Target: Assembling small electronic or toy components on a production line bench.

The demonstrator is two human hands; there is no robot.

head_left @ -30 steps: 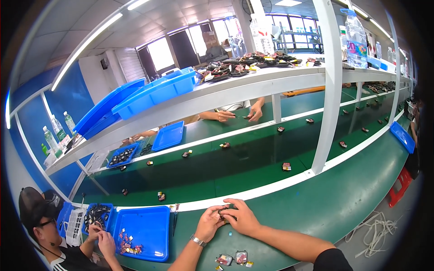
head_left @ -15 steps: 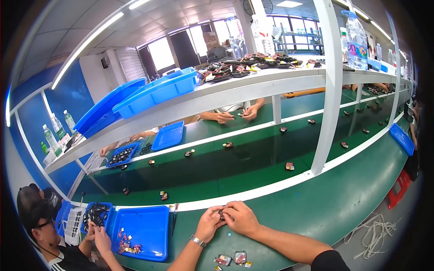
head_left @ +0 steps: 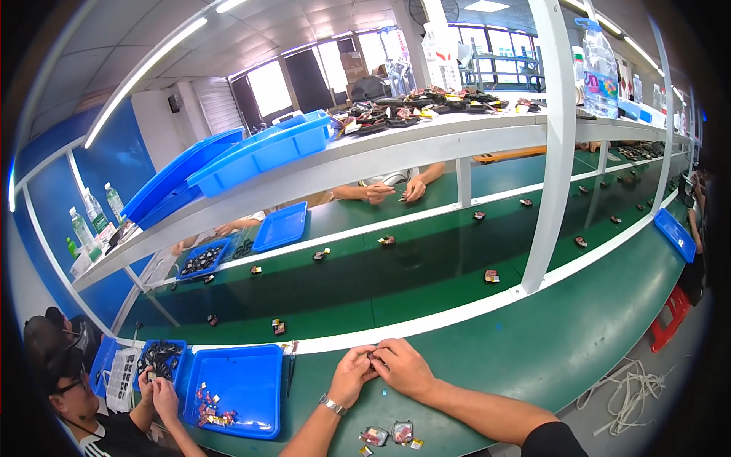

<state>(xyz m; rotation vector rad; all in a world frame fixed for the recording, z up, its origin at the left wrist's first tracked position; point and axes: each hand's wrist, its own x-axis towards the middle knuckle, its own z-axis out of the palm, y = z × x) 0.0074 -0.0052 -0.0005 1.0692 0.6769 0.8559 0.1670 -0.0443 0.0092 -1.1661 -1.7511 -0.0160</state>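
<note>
My left hand and my right hand meet over the green worktop, both closed round a small dark part. The fingers hide most of it, so its kind is unclear. Below them on the worktop lie two small open electronic assemblies with clear frames and red and white insides. Small yellow-tabbed pieces rest beside these. A tiny light-blue square sits just under my right hand.
Left of me stands a blue tray with small red and yellow parts; a seated co-worker handles a part beside it. Ahead, a green conveyor belt carries scattered assemblies. A white post and shelf rise over it.
My hands stay together at nearly the same spot, the dark part now more covered by fingers. Assemblies on the belt have shifted slightly right. The co-worker at left has raised their hands a little.
</note>
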